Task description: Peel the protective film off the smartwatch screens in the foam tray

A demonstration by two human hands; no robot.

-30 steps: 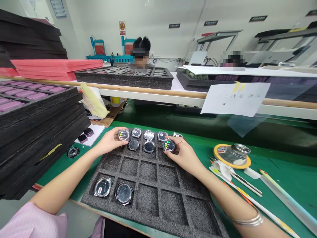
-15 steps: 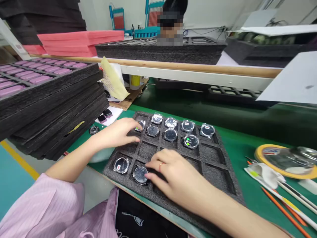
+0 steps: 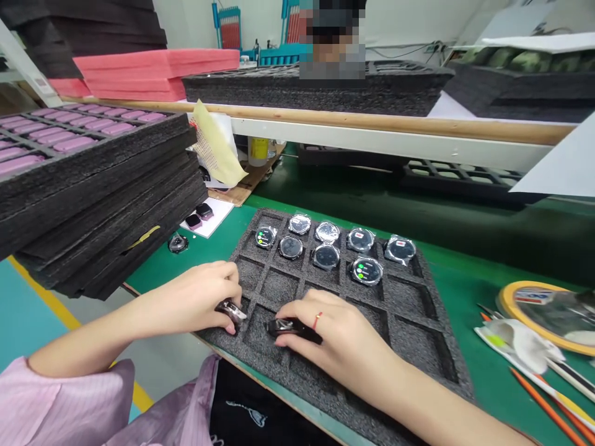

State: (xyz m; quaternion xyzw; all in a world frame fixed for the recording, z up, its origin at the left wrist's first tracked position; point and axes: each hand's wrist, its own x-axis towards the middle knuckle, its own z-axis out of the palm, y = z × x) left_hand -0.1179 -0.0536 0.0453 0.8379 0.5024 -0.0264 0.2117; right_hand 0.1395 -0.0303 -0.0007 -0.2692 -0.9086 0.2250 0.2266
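watch [image 3: 230,309] pinched, left hand [image 3: 198,303] (right hand [image 3: 341,337] likewise)

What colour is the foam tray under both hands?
Black: the foam tray is coarse and faintly speckled. It shows best in the head view.

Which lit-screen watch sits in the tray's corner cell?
The watch in the tray's far-left corner, green and yellow dots glowing. The other lit watch sits one row nearer, further right.
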